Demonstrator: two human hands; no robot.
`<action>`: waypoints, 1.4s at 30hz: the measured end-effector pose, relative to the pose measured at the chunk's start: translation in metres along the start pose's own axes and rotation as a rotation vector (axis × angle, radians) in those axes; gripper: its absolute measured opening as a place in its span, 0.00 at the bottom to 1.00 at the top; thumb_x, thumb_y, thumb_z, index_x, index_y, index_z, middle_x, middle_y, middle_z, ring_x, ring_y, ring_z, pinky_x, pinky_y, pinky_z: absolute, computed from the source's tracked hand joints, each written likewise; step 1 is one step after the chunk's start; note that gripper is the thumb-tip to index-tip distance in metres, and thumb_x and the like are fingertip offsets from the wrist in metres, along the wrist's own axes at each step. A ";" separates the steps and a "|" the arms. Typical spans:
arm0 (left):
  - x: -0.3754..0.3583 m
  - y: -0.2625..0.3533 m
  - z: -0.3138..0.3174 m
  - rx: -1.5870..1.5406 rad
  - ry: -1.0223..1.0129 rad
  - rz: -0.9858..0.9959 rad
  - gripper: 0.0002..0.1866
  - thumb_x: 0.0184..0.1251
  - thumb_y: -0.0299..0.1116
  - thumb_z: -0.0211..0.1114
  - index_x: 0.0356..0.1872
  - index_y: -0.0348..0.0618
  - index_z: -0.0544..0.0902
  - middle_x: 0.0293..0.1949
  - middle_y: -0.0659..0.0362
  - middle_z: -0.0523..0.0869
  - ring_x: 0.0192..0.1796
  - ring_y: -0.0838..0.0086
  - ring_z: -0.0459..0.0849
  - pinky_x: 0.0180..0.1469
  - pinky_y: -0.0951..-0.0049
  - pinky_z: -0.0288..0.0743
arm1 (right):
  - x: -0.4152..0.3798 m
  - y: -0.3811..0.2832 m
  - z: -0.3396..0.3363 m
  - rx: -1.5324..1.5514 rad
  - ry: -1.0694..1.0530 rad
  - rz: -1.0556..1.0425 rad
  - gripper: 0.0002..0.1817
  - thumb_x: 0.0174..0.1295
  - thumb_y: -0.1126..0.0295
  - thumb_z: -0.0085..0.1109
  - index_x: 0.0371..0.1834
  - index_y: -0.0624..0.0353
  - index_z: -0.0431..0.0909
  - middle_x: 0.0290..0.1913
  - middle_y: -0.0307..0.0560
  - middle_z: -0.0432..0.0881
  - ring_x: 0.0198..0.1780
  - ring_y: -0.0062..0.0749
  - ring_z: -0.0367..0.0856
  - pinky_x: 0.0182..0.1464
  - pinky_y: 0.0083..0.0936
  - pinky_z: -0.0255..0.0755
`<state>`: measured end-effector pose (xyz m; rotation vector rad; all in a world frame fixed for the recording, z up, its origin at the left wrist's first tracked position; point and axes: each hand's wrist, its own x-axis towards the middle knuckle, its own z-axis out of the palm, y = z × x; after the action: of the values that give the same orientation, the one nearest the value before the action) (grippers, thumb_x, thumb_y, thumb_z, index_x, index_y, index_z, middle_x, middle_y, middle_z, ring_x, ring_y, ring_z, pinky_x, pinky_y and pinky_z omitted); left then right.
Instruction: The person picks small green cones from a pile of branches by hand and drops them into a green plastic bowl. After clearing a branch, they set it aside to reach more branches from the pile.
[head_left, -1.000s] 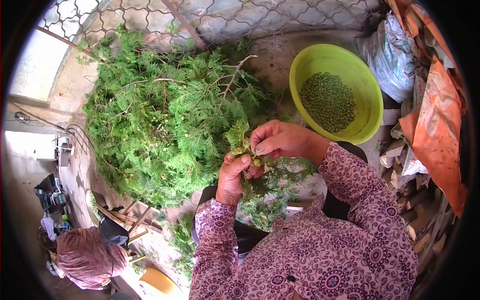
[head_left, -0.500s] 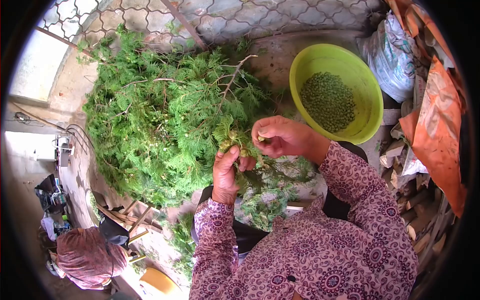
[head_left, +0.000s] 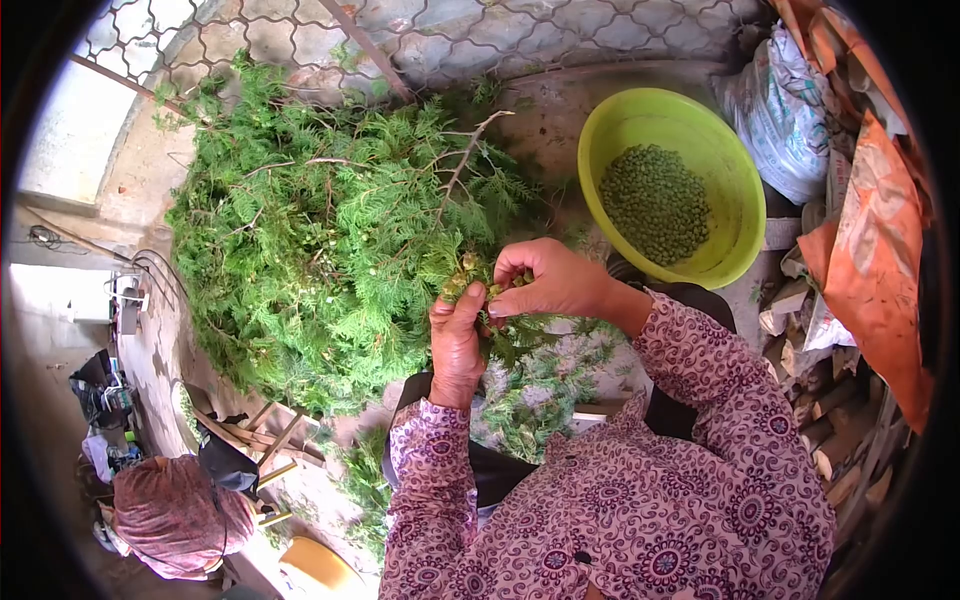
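Note:
My left hand (head_left: 456, 340) is closed around a leafy evergreen sprig (head_left: 442, 262), its thumb pressed on the stem. Small yellow-green cones (head_left: 464, 278) cluster at the top of that sprig. From the right, my right hand (head_left: 556, 284) meets it, thumb and fingers pinched at the cones; part of a green cone shows among these fingers. Just beyond both hands lies a big heap of cut evergreen branches (head_left: 330, 240). A yellow-green basin (head_left: 738, 235) stands beyond my right hand, with many small green cones (head_left: 655, 205) in its bottom.
A wire mesh fence (head_left: 560, 40) runs along the back. At the right are a white sack (head_left: 790, 120), an orange tarp (head_left: 868, 270) and stacked firewood (head_left: 840, 430). Another person (head_left: 180, 515) sits at the lower left, near an orange-yellow tub (head_left: 318, 568). Loose sprigs (head_left: 535, 400) lie before me.
My right hand, which held a small cone apart from the sprig, has moved left and down onto the cones beside my left thumb. The left hand still grips the sprig and has shifted slightly.

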<state>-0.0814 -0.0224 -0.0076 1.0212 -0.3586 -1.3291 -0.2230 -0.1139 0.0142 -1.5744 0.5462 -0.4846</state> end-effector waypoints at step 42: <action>-0.008 0.000 0.005 0.070 -0.212 -0.110 0.03 0.59 0.29 0.62 0.33 0.44 0.80 0.27 0.64 0.81 0.25 0.83 0.76 0.24 0.84 0.67 | -0.004 -0.003 -0.011 0.498 -0.042 0.269 0.08 0.55 0.68 0.59 0.28 0.60 0.73 0.18 0.33 0.71 0.16 0.13 0.66 0.18 0.11 0.58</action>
<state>-0.0876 -0.0168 -0.0023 0.9716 -0.5175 -1.5389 -0.2324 -0.1197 0.0180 -1.0163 0.5456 -0.3476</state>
